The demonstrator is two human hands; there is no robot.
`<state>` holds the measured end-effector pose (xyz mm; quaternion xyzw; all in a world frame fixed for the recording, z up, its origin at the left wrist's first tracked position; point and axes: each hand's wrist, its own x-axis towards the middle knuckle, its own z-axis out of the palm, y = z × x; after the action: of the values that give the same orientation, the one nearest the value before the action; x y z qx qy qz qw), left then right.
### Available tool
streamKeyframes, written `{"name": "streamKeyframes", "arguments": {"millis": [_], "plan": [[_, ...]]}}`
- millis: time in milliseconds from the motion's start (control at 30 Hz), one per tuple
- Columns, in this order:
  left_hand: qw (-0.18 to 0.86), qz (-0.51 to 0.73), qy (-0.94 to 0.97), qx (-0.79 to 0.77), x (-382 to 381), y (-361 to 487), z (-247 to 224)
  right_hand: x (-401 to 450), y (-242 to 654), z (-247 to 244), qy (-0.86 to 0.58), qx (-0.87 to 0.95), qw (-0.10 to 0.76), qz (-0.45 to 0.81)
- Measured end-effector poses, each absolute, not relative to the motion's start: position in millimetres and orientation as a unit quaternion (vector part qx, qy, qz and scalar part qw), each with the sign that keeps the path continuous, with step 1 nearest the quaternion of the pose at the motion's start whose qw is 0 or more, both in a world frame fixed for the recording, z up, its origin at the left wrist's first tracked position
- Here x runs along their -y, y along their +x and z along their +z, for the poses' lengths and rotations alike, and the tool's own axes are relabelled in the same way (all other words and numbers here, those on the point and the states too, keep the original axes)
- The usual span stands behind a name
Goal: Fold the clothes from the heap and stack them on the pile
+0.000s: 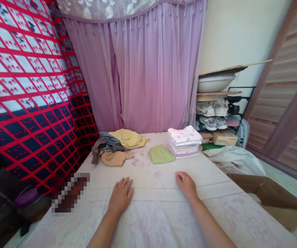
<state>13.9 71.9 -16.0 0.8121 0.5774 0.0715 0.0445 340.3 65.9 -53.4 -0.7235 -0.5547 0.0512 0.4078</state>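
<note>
On the sheet (143,189), left hand (121,195) lies flat; right hand (186,186) half-curls; both empty; clothes pile (113,148) beyond.

Left hand (121,194): bare, broad across the back, with slim fingers (122,181) that taper to rounded tips; nails too small to make out
Left thumb (130,193): shorter than the fingers, set to their inner side
Right hand (186,184): bare, with a smooth, rounded back behind the fingers (181,174)
Wrists: bare, narrower than the hands
Left forearm (103,230): bare, smooth, widening away from the fingers
Right forearm (210,220): bare, the same tapering shape
</note>
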Motion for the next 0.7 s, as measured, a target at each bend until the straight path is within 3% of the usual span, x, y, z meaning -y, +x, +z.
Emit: {"name": "streamKeyframes", "arguments": {"millis": [367,700], "plan": [[0.061,0.044,0.805,-0.589,-67,19,-11,-122,266,-47,-0.616,0.526,0.529,0.251],[0.036,0.07,0.819,-0.568,-70,11,-30,-123,262,-54,-0.572,0.386,0.638,0.341]]}}
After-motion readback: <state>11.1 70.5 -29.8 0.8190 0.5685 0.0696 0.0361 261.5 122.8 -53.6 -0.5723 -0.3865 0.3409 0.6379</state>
